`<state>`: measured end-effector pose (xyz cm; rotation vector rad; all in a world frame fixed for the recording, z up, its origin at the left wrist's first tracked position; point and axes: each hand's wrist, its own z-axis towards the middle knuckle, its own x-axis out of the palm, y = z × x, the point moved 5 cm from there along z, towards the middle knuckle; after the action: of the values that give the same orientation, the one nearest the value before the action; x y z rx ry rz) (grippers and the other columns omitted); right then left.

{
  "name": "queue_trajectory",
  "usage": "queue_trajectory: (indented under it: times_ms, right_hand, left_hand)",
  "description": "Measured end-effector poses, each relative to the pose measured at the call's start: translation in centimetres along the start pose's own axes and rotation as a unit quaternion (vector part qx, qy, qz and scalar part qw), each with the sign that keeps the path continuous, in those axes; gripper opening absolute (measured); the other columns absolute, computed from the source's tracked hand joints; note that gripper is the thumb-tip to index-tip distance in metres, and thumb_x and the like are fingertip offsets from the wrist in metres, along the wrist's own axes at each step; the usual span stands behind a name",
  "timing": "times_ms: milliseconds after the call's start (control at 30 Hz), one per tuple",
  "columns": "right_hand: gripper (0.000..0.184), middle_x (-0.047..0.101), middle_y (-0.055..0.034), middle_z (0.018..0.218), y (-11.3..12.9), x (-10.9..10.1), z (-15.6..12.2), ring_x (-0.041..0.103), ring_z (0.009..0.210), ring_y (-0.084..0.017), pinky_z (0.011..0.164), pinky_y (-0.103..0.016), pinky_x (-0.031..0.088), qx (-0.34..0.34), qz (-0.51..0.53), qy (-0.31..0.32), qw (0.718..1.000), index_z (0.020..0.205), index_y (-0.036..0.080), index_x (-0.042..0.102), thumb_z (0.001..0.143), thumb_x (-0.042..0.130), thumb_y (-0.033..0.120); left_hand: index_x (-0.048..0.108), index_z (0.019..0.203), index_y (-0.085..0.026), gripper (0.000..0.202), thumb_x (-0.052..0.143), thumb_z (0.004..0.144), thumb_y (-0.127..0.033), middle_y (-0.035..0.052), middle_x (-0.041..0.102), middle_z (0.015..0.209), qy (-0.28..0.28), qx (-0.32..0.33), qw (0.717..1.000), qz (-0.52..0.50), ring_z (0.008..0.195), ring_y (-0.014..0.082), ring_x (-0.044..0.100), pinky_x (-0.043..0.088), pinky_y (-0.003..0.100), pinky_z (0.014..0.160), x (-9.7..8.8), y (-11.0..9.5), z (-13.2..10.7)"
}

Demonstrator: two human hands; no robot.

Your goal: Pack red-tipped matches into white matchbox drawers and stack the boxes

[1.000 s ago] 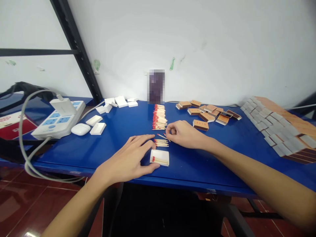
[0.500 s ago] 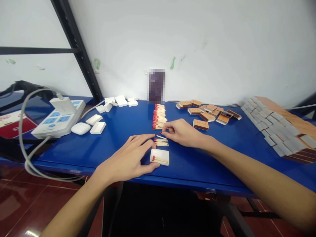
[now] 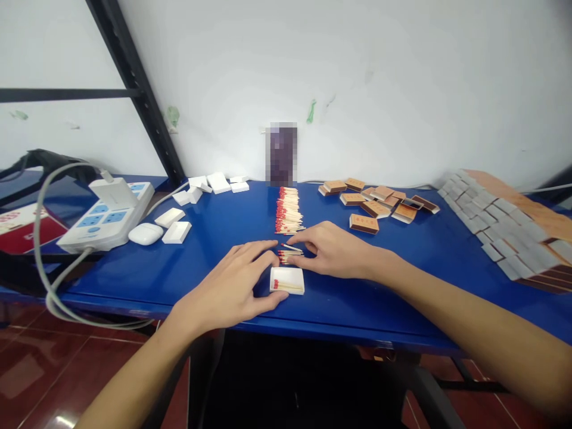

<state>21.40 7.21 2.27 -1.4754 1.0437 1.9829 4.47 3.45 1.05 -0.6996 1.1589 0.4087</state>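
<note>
On the blue table a white matchbox tray [image 3: 287, 273] holds a few red-tipped matches [image 3: 286, 287] along its near side. My left hand [image 3: 239, 279] lies open at its left, thumb against the tray's near left corner and forefinger stretched toward a small row of matches [image 3: 283, 258] just beyond it. Over that row's right side is my right hand [image 3: 328, 249], its thumb and forefinger apart, with a slanted match [image 3: 291, 247] between them that they do not visibly grip. Farther back lies a large pile of matches [image 3: 289, 211], heads to the left.
Empty white trays [image 3: 177, 232] lie at left, beside a white earbud case [image 3: 145, 234] and a corded power strip [image 3: 107, 217]. Orange matchbox sleeves [image 3: 364, 224] are scattered at right. A stack of matchboxes [image 3: 504, 229] stands far right. A blurred dark panel [image 3: 282, 155] is against the wall.
My right hand has opened its pinch, the thumb dropping toward me onto the small row of matches. The left hand stays nearly in place by the tray.
</note>
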Motion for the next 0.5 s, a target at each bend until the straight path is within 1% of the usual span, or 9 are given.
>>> queue_trajectory:
  times_ms: [100,200,267,367,433,500]
  right_hand:
    - [0.031,0.064,-0.0023,0.069,0.19,-0.06,-0.08,0.05,0.061,-0.013,0.058,-0.028,0.028,-0.02,-0.012,0.007,1.0,0.095,0.02,0.075,0.094,0.055,0.044]
    - [0.036,0.066,-0.0031,0.071,0.25,-0.09,-0.31,0.054,0.064,-0.014,0.06,-0.029,0.03,-0.035,-0.018,0.024,0.999,0.094,0.021,0.075,0.099,0.047,0.044]
    - [0.034,0.066,-0.0038,0.074,0.23,-0.13,-0.5,0.056,0.067,-0.016,0.061,-0.029,0.031,-0.037,-0.027,0.035,0.998,0.099,0.022,0.074,0.098,0.049,0.045]
    - [0.031,0.067,-0.004,0.076,0.24,-0.05,-0.61,0.057,0.068,-0.017,0.062,-0.028,0.032,-0.04,-0.035,0.04,0.998,0.104,0.023,0.074,0.096,0.052,0.044]
    - [0.029,0.068,-0.0034,0.076,0.3,0.15,-0.5,0.057,0.067,-0.016,0.062,-0.028,0.033,-0.045,-0.023,0.039,0.998,0.102,0.023,0.075,0.097,0.051,0.039]
    - [0.026,0.07,-0.0036,0.08,0.34,0.34,-0.32,0.059,0.068,-0.015,0.063,-0.027,0.034,-0.046,-0.003,0.034,0.998,0.101,0.023,0.075,0.097,0.052,0.033]
  left_hand:
    - [0.059,0.108,-0.022,0.032,0.063,0.088,-0.047,0.0099,0.053,0.141,-0.025,0.0,1.0,0.015,0.127,0.0323,0.051,0.041,0.05,0.107,-0.18,0.03,-0.01]
    - [0.059,0.106,-0.023,0.031,0.065,0.087,-0.046,0.0087,0.055,0.139,-0.016,0.01,1.0,0.007,0.124,0.0311,0.053,0.043,0.049,0.106,-0.18,-0.12,0.02]
    - [0.059,0.104,-0.023,0.029,0.066,0.086,-0.045,0.0085,0.054,0.139,-0.006,0.022,1.0,-0.001,0.124,0.0304,0.053,0.043,0.047,0.106,-0.17,-0.29,0.04]
    - [0.059,0.104,-0.022,0.03,0.065,0.086,-0.045,0.0102,0.052,0.142,-0.006,0.027,1.0,0.002,0.133,0.0323,0.046,0.04,0.049,0.109,-0.19,-0.33,0.06]
    - [0.059,0.106,-0.022,0.031,0.064,0.088,-0.047,0.0112,0.052,0.143,-0.003,0.02,1.0,0.006,0.139,0.0337,0.039,0.037,0.052,0.112,-0.13,-0.2,0.05]
    - [0.058,0.107,-0.022,0.032,0.063,0.089,-0.048,0.0109,0.052,0.143,0.004,0.014,1.0,0.003,0.142,0.0334,0.036,0.036,0.052,0.113,-0.01,-0.08,0.02]
